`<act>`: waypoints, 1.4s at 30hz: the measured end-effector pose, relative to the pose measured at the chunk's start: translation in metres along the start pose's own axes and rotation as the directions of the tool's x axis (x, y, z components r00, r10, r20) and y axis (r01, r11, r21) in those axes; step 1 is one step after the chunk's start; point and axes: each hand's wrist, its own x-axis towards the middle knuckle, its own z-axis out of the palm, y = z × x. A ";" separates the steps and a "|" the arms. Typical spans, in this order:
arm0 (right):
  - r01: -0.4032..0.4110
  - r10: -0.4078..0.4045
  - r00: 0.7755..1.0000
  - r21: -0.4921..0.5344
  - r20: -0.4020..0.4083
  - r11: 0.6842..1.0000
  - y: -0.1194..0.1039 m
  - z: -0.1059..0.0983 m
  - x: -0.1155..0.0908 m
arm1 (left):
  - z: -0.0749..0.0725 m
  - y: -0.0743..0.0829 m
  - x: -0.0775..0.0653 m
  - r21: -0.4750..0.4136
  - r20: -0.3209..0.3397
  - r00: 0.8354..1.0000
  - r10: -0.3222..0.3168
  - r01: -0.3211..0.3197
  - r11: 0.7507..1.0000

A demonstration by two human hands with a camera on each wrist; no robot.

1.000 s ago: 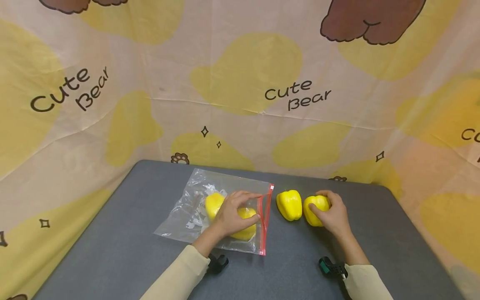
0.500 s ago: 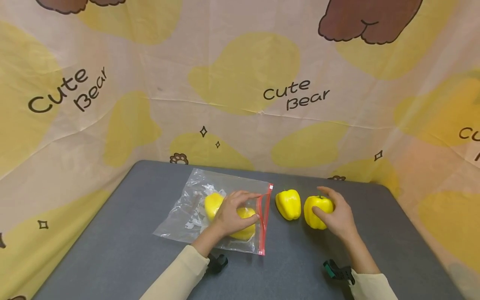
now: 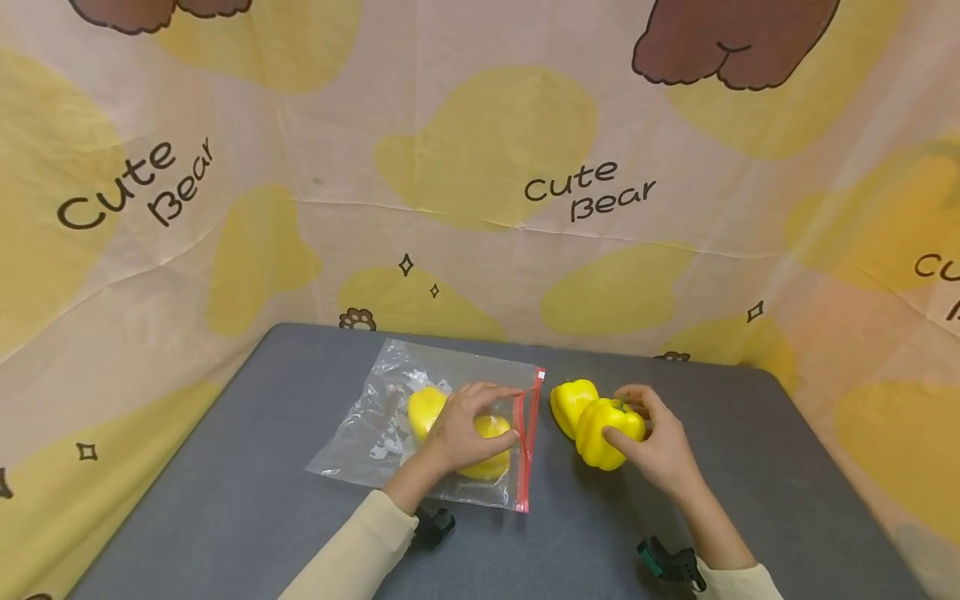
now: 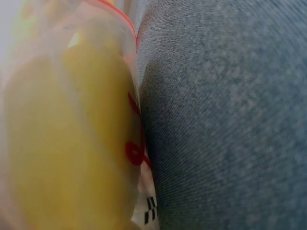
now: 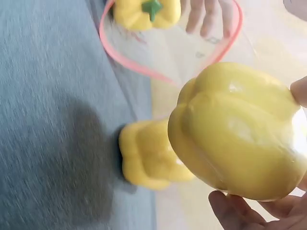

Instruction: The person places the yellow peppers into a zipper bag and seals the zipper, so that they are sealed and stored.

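R hand (image 3: 660, 446) holds yel pepper (image 3: 600, 433), L hand (image 3: 457, 433) spread wide on bag (image 3: 352, 442), 2nd pepper (image 3: 568, 402) nr mouth

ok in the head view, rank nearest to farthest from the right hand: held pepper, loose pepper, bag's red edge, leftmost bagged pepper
1. Held pepper: in the right hand
2. Loose pepper: on the table, behind and left
3. Red edge: at the bag's right end
4. Leftmost bagged pepper: inside, left of the left hand
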 end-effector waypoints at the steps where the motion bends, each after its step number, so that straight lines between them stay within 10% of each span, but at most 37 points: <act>1: 0.004 -0.004 1.000 0.010 0.002 1.000 -0.001 0.002 -0.001 | 0.000 0.000 0.000 0.001 0.003 1.000 -0.003 0.003 1.000; 42: -0.136 0.111 0.988 0.272 0.104 0.953 -0.007 0.067 -0.015 | -0.001 0.003 0.002 -0.002 0.021 1.000 -0.013 0.013 1.000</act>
